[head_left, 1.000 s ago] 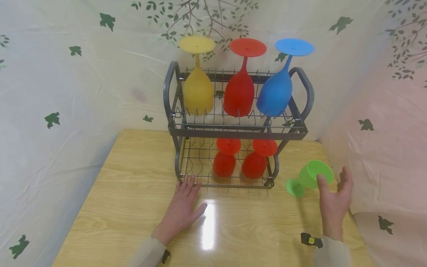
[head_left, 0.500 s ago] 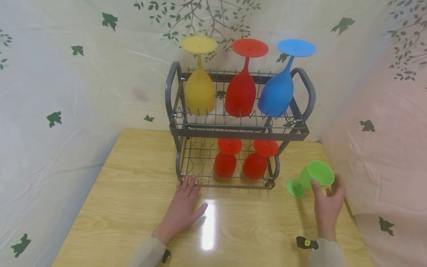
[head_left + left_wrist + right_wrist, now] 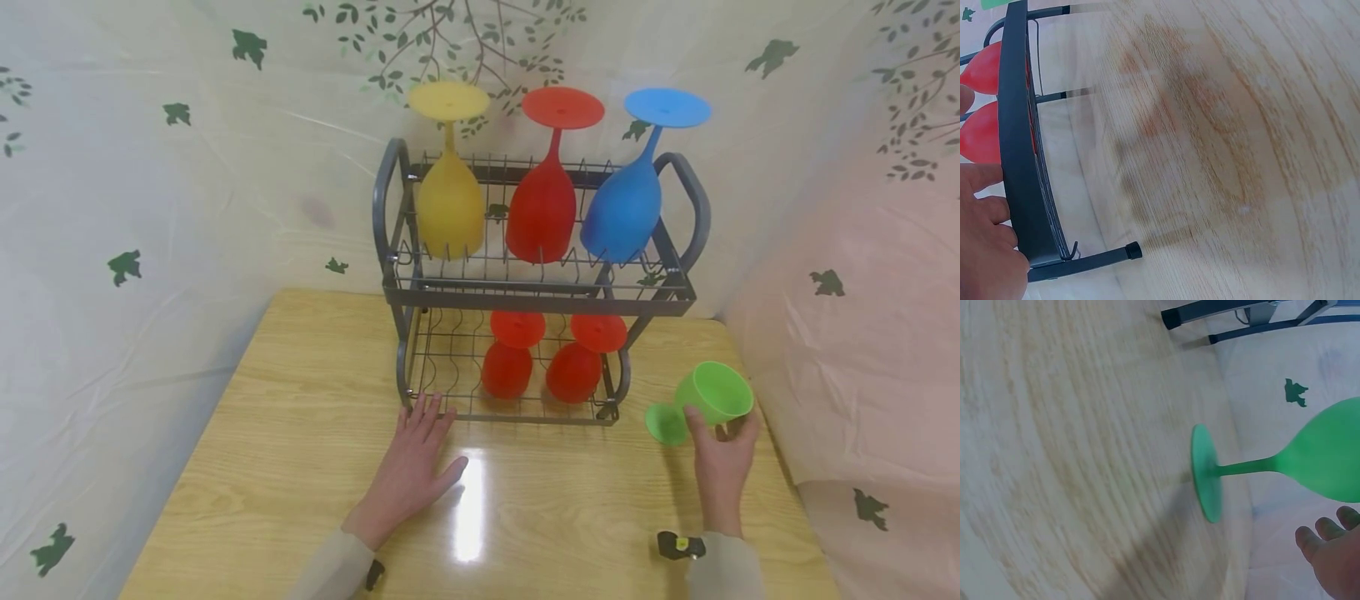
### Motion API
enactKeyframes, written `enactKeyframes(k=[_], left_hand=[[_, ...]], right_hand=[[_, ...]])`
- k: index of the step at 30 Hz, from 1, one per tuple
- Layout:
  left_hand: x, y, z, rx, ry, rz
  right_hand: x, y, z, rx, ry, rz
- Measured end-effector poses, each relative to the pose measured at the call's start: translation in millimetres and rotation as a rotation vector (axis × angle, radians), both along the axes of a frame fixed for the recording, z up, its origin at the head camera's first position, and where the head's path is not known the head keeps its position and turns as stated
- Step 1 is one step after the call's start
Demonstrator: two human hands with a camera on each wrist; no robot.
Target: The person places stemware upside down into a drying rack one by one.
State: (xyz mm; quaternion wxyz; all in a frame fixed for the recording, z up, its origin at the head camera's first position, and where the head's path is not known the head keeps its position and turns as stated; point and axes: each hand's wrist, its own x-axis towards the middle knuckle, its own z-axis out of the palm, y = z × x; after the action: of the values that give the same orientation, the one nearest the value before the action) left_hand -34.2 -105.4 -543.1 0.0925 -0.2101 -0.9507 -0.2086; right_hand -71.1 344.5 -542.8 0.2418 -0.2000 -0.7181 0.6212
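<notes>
A green wine glass [image 3: 693, 398] stands upright on its foot to the right of the black two-tier dish rack [image 3: 536, 300]. My right hand [image 3: 723, 467] is at its bowl, thumb on the near left side and fingers round the right. In the right wrist view, the stem and foot of the green wine glass [image 3: 1329, 456] show fully, while several curled fingertips of the right hand [image 3: 1335, 556] lie below the bowl. My left hand [image 3: 401, 479] rests its outstretched fingers on the rack's lower front edge. The left wrist view has that hand [image 3: 988, 231] against the black rack bar [image 3: 1019, 137].
Upside down on the upper tier are a yellow wine glass [image 3: 450, 208], a red one [image 3: 542, 212] and a blue one [image 3: 624, 208]. Two red glasses, one left [image 3: 506, 371] and one right [image 3: 573, 373], hang inverted below. Patterned sheeting [image 3: 187, 208] surrounds the wooden table [image 3: 300, 500].
My right hand has moved left from beside the green wine glass and closed its thumb and fingers round the bowl. The left hand and the glasses stay where they were.
</notes>
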Motion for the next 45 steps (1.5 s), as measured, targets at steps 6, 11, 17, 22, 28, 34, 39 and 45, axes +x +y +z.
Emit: enactKeyframes(k=[6,11,17,22,28,34,39,45], left_hand=[[0.0,0.1,-0.9,0.001,-0.001,0.004],[0.3,-0.2,-1.1,0.001,0.007,0.004],[0.3,-0.3,-0.4,0.001,-0.003,0.005],[0.3,-0.3,-0.3,0.003,-0.007,0.006],[0.2,-0.3,-0.2,0.001,-0.008,0.003],[0.2,-0.6,-0.5,0.005,-0.005,-0.001],[0.0,-0.7,-1.1,0.003,-0.004,0.0],[-0.3,-0.6,-0.9,0.013,-0.011,0.0]], right_hand=[[-0.5,-2.1,-4.6,-0.032,-0.009,0.016],[-1.5,-3.3,-6.8,-0.044,-0.027,0.02],[-2.4,-4.0,-8.3,-0.086,-0.015,0.031],[-1.6,-4.1,-7.1,-0.105,-0.03,0.037],[2.2,-3.4,-2.7,-0.083,-0.053,0.031],[5.9,-2.2,6.8,-0.054,0.023,0.03],[8.6,-1.6,15.5,-0.024,0.095,0.031],[13.0,-4.9,26.3,-0.04,0.161,0.035]])
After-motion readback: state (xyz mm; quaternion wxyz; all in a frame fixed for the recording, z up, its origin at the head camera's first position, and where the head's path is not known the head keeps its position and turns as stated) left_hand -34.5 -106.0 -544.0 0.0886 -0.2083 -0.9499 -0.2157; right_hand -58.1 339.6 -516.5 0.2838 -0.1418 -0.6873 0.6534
